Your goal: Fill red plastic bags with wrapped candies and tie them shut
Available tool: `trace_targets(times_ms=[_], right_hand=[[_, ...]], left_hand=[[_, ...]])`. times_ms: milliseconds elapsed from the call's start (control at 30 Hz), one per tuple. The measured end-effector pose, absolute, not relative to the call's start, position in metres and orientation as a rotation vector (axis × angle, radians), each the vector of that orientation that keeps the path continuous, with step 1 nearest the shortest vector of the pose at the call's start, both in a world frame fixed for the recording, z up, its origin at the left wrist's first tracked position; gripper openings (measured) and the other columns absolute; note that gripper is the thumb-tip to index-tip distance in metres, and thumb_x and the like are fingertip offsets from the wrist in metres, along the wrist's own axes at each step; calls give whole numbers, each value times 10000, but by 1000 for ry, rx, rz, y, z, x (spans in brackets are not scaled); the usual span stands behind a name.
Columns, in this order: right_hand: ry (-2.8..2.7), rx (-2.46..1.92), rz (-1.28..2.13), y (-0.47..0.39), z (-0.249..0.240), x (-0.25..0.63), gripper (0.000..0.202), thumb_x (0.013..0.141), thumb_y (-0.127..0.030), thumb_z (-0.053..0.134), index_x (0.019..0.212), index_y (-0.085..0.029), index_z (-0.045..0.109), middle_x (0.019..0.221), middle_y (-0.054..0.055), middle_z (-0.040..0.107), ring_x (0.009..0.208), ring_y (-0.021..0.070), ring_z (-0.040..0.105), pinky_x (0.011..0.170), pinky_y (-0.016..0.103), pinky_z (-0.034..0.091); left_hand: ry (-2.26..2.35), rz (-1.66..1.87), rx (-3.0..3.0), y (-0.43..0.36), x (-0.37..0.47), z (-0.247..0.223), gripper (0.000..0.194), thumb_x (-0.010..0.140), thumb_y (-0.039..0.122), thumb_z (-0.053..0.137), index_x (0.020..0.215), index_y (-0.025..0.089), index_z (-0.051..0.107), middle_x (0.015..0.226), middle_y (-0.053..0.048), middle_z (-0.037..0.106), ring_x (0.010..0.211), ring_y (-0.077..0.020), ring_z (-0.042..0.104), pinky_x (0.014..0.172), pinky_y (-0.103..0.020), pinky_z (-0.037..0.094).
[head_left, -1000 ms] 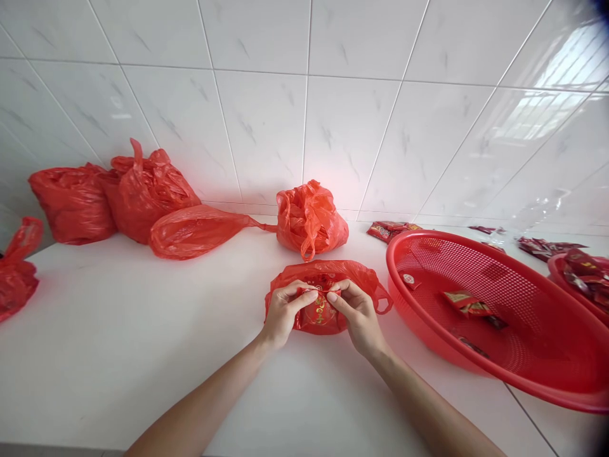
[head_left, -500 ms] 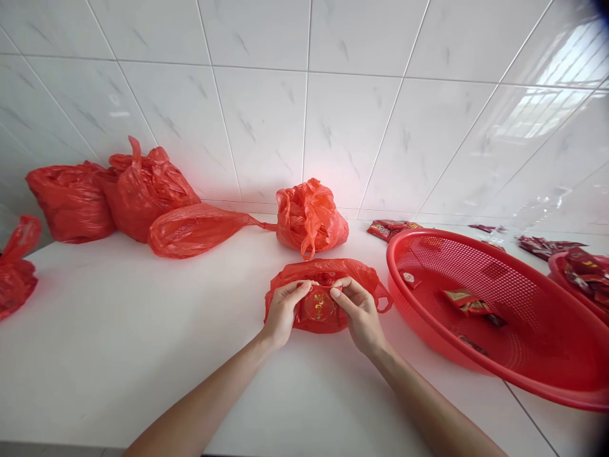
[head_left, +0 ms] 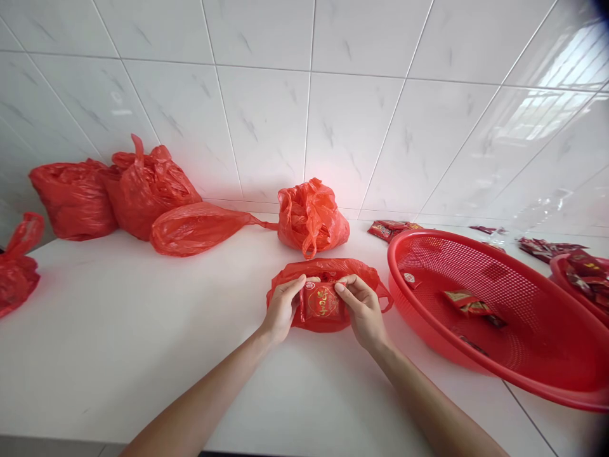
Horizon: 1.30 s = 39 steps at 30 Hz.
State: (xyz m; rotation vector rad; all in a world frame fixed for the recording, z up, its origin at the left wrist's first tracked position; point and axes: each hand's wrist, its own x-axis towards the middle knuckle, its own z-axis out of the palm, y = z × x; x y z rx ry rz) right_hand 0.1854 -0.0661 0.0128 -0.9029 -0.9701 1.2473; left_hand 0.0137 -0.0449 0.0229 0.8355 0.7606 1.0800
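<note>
A small red snack packet with gold lettering is held upright between my two hands. My left hand is closed at its left edge, the thumb in front and the other fingers partly hidden behind. At the upper right corner, my right hand pinches the packet between thumb and fingers. Directly behind and below lies a red plastic bag, spread on the white table with a handle loop to the right. More red wrapping shows inside the bag, just past the packet.
A large red mesh basket with several packets stands at right, a smaller red container beyond it. Loose packets lie behind. A filled red bag sits by the tiled wall; other red bags stand left.
The packet has turned to face me more squarely, showing more of its printed front. My left thumb has shifted slightly left and up along its edge.
</note>
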Motion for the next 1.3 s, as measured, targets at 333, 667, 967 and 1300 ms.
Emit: trace_targets(times_ms=[333,667,967,1300], right_hand=[[-992,-890,1180,-68,16,186,176,823,-356,760,809,-219,650,781,-12,607,720,128,536,686,260,451],[-964,-909,1125,-71,17,183,175,837,-367,743,826,-225,642,797,-8,599,708,130,532,663,258,450],[-944,-906,1112,-70,15,183,155,845,-365,737,845,-227,665,791,-20,598,673,107,508,621,234,426],[-841,-837,1184,-64,14,191,151,808,-331,776,792,-219,677,894,13,700,828,151,602,753,276,473]], left_hand=[[777,1124,894,-45,14,22,431,846,528,686,1078,172,762,1028,-100,770,1031,-291,693,901,-395,521],[764,1164,892,-49,17,24,399,859,519,678,1031,171,770,1012,-89,766,1041,-282,684,946,-396,509],[776,1152,991,-49,17,23,422,887,537,632,1066,182,773,1125,-98,748,1110,-293,663,1002,-417,487],[946,1268,1316,-47,14,21,290,895,434,659,1066,234,780,1192,-52,733,1204,-253,623,1079,-375,448]])
